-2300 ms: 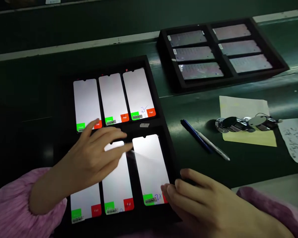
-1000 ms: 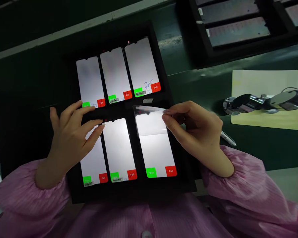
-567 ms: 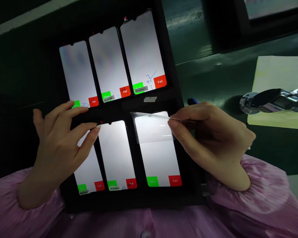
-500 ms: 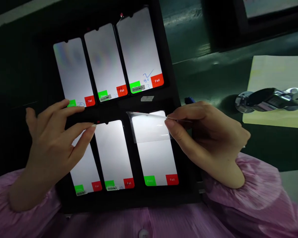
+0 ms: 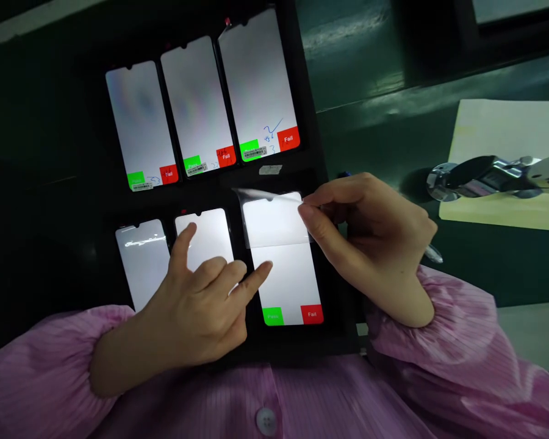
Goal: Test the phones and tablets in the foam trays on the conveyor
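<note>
My right hand (image 5: 370,238) pinches the edge of a clear film (image 5: 274,222), which hangs over the upper part of the lower right phone (image 5: 288,286). A pen (image 5: 434,254) is tucked in the same hand. My left hand (image 5: 205,305) is open and holds nothing. One of its fingers reaches over the lower right phone's lit white screen; whether it touches cannot be told. Another finger lies over the lower middle phone (image 5: 205,235). The lower part of the lower left phone (image 5: 144,262) is hidden behind that hand. Green and red "Fail" boxes show at the right phone's bottom.
Above sit three more lit phones (image 5: 144,122) in the black tray (image 5: 311,128), with barcode stickers and pen marks. A small pale label (image 5: 270,170) lies between the rows. To the right, a metal fixture (image 5: 489,177) rests over yellow paper (image 5: 512,213) on the green table (image 5: 348,67).
My left hand has moved right and down, from the left phones to the lower right phone's screen. My right hand still pinches the film. The view has shifted slightly.
</note>
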Available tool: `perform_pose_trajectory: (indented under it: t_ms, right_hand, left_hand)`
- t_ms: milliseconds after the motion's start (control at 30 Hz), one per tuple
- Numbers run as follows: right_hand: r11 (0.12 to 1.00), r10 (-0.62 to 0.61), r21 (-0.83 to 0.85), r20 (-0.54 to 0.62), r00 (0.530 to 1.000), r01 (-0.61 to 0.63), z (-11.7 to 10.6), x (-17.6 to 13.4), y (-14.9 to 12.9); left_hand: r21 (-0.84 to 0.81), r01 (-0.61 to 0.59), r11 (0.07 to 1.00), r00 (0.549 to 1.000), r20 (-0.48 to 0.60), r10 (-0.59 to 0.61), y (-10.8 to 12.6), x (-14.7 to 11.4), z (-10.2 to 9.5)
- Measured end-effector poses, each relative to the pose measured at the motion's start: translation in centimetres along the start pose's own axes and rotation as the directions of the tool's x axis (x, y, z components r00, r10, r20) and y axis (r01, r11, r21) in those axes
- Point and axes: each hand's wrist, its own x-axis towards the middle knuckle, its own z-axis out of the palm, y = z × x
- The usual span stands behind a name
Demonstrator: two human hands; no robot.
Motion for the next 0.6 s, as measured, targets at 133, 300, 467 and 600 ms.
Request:
perform_pose_trajectory:
  t_ms: [133, 300, 467, 600]
  right_hand:
    - [0.999, -0.039, 0.021, 0.008, 0.999, 0.039, 0.1, 0.1, -0.1]
    - [0.995, -0.091, 0.046, -0.006, 0.996, 0.091, 0.3, 0.2, 0.2]
    - [0.994, -0.100, 0.043, -0.003, 0.995, 0.100, 0.3, 0.1, 0.3]
    - [0.992, -0.112, 0.054, -0.008, 0.994, 0.113, 0.4, 0.1, 0.5]
  left_hand:
    - [-0.190, -0.028, 0.981, 1.000, -0.019, 0.025, 1.1, -0.2, 0.2]
    - [-0.142, -0.039, 0.989, 0.998, -0.057, 0.031, 2.0, 2.3, 1.4]
    - [-0.209, -0.141, 0.968, 0.988, -0.095, 0.124, 2.8, 1.7, 1.4]
    - [-0.217, -0.013, 0.976, 0.984, -0.178, -0.026, -1.0, -0.9, -0.6]
